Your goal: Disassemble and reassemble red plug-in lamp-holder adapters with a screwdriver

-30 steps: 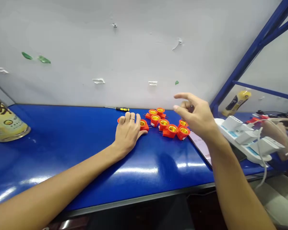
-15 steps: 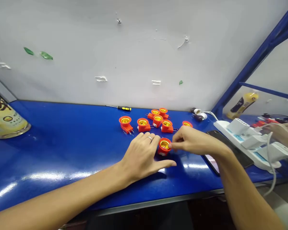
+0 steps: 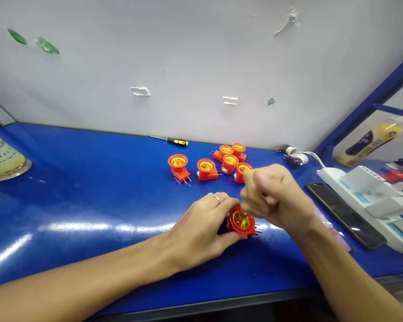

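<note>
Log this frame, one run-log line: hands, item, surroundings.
left hand: gripping red lamp socket | right hand: fingers at same socket | nearby: other sockets, screwdriver, phone

Nothing fully readable from your view. Left edge: yellow can (image 3: 2, 156), dark print cut off by the frame, too partial to read. Right: blue labels on the white power strip (image 3: 359, 197), too small to make out. Far right: yellow bottle (image 3: 369, 145), dark label, also illegible.
</note>
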`<state>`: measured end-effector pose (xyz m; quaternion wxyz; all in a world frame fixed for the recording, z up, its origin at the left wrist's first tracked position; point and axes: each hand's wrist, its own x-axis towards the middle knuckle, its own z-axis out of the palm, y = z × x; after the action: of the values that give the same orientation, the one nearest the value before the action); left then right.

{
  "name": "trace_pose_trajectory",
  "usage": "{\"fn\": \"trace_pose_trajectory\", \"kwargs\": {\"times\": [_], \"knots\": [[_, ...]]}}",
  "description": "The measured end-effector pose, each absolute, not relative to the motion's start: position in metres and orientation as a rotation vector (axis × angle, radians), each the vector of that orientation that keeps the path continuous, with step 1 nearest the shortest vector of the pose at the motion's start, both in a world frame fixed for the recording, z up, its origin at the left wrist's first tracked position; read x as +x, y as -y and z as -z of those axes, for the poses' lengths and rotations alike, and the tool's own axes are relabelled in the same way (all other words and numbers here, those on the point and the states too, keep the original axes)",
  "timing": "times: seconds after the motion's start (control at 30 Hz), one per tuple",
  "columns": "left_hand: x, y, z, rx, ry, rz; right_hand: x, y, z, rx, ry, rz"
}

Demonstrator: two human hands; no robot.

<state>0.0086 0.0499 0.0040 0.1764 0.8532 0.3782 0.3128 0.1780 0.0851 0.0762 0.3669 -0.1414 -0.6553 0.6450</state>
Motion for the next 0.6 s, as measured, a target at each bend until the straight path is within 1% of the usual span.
{"fn": "trace_pose_trajectory", "kwargs": {"times": [0.17,0.33,0.6], "knots": [[0.0095,-0.0494,-0.0052,2.393,-1.083,-0.884,0.1764,-0.0852,-0.0731,-0.335,1.569,-1.665],[0.0102,-0.0506,-0.0064,2.408,-1.079,-0.91,0.1756,-0.0884,-0.0724,-0.394,1.528,-1.664],[0.0099,-0.0513,-0.008,2.431,-1.091,-0.9,0.1783,-0.0908,-0.0698,-0.371,1.511,-1.666]]}}
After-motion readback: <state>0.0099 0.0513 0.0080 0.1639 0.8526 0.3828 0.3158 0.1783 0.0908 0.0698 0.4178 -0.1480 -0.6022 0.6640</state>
